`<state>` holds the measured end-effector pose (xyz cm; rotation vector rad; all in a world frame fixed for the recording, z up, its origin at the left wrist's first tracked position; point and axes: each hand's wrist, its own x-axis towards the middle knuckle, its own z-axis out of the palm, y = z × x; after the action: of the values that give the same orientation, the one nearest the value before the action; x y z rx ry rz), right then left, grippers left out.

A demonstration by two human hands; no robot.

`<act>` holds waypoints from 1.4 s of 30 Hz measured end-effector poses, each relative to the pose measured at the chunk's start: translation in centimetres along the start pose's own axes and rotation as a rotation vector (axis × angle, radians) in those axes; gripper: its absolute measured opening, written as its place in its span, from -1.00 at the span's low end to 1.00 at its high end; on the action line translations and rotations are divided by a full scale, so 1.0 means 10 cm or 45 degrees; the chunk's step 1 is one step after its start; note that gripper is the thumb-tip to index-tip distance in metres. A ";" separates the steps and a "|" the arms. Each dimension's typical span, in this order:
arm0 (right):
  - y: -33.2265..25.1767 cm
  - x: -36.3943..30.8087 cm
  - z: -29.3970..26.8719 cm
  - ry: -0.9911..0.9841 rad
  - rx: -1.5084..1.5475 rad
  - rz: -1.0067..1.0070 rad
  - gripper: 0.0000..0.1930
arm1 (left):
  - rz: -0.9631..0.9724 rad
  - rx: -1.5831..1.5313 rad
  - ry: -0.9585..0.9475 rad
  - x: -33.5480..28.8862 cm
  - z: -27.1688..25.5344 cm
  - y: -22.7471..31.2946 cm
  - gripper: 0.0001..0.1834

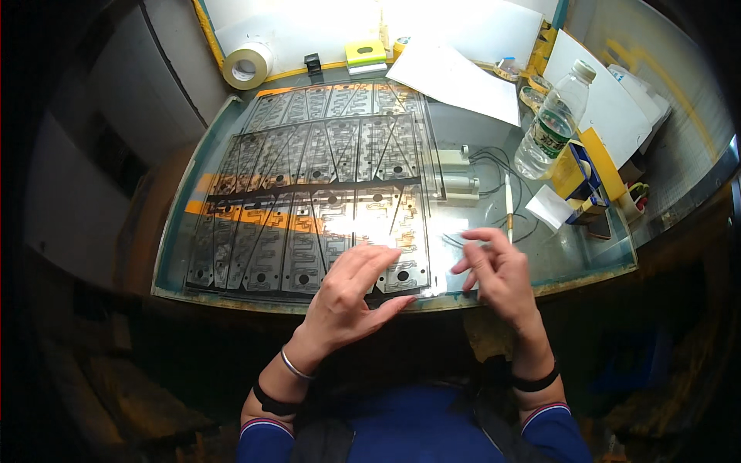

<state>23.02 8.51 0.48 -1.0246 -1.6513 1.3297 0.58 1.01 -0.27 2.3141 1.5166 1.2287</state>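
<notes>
A large dark patterned film sheet (297, 212), with rows of fine tracks and round black dots, lies on the glass-topped table. My left hand (351, 297) is over its near edge, fingers stretched forward and thumb apart, holding nothing I can see. To the right of the sheet, my right hand (500, 276) is raised above the glass with curled fingers, partly smeared by motion. A thin dark sliver (453, 241) shows by its fingertips; its kind is too blurred to tell.
Behind the sheet stand a tape roll (248, 65), a yellow-green box (365, 54) and white paper (459, 81). At right are a water bottle (554, 123), a white pen-like stick (509, 207), dark cables (494, 166) and a yellow-blue organizer (584, 174). Bright light glares off the sheet.
</notes>
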 end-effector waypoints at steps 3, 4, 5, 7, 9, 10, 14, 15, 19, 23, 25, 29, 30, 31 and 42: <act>-0.09 0.06 0.12 -0.148 0.185 0.076 -0.72 | 0.230 0.058 -0.046 0.01 0.02 -0.09 -0.64; -0.10 0.09 0.15 -0.198 0.213 0.099 -0.72 | 0.248 0.075 0.014 0.03 0.05 -0.05 -0.76; -0.08 0.12 0.16 -0.239 0.185 0.073 -0.72 | 0.318 0.129 0.049 0.06 0.03 -0.05 -0.75; 0.00 0.18 0.16 -0.319 0.124 0.032 -0.73 | 0.452 0.226 0.118 0.11 0.03 -0.07 -0.75; -0.01 0.16 0.13 -0.311 0.211 0.035 -0.77 | 0.469 0.248 0.127 0.15 0.04 -0.06 -0.74; 0.03 0.13 0.13 -0.303 0.240 0.002 -0.78 | 0.469 0.243 0.120 0.14 0.05 -0.07 -0.74; 0.12 0.09 0.07 -0.243 0.336 -0.060 -0.80 | 0.214 0.080 0.036 0.17 0.10 0.03 -0.69; 0.10 0.08 0.08 -0.230 0.343 -0.050 -0.81 | 0.188 0.043 0.030 0.17 0.08 0.04 -0.66; 0.06 0.06 0.13 -0.191 0.317 -0.041 -0.83 | 0.021 -0.110 -0.003 0.14 0.01 0.04 -0.58; 0.10 0.06 0.15 -0.181 0.296 -0.060 -0.84 | -0.062 -0.143 -0.015 0.12 0.02 0.03 -0.61; 0.11 0.07 0.17 -0.195 0.316 -0.082 -0.84 | -0.046 -0.105 -0.007 0.13 0.02 0.03 -0.61; 0.13 0.09 0.08 -0.155 0.319 -0.067 -0.84 | 0.089 -0.059 0.011 0.23 0.15 0.09 -0.64; 0.15 0.10 0.09 -0.174 0.297 -0.098 -0.83 | 0.155 -0.035 0.027 0.24 0.16 0.09 -0.65; 0.21 0.13 0.09 -0.177 0.270 -0.123 -0.82 | 0.228 -0.026 0.058 0.27 0.20 0.11 -0.67; 0.22 0.08 0.04 -0.020 -0.024 -0.454 -0.78 | 0.258 0.058 0.055 0.28 0.37 0.33 -0.78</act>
<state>22.61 9.39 -1.72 -0.6890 -1.7628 1.0884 5.94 2.86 0.45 2.5395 1.3632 1.3099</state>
